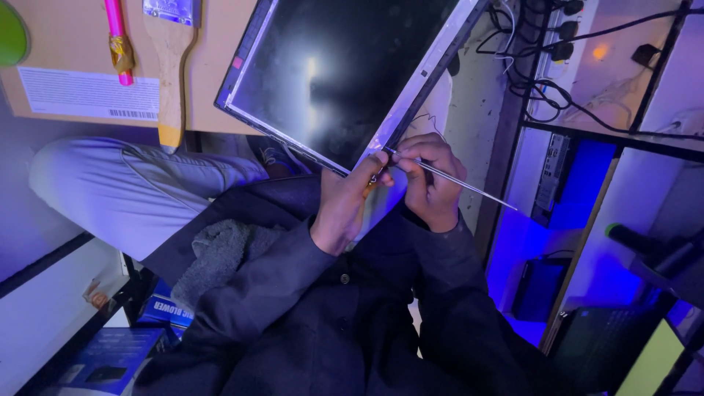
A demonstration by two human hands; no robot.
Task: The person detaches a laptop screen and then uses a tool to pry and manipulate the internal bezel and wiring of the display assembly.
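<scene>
- Left hand [345, 205] raised in front of the chest, fingers curled together and pinched on the lower corner of a flat display panel [337, 73].
- Right hand [431, 180] just beside the left, closed around a long thin metal rod [455, 180], held like a pen between thumb and fingers.
- Rod slanting from the panel's corner, past the right hand's knuckles, down and out to the right; near tip lying at the panel's edge close to the left fingertips, exact contact too small to tell.
- Panel tilted, dark glass facing the camera, pale frame strip along its lower and right edges, a dull glare in the middle of the glass.
- Both wrists in dark jacket sleeves [293, 293], buttons down the front of the jacket.
- Grey cloth [216, 253] bunched on the lap, left of the left forearm.
- Light trouser leg [132, 191] bent to the left, below a brown cardboard sheet [213, 66].
- On the cardboard: a wooden-handled brush [170, 73] and a pink pen-like tool [117, 40], well apart from the hands.
- Black cables [557, 73] and plugs at the upper right, above shelves washed in blue light.
- Blue box [165, 308] low on the left, by the floor.
</scene>
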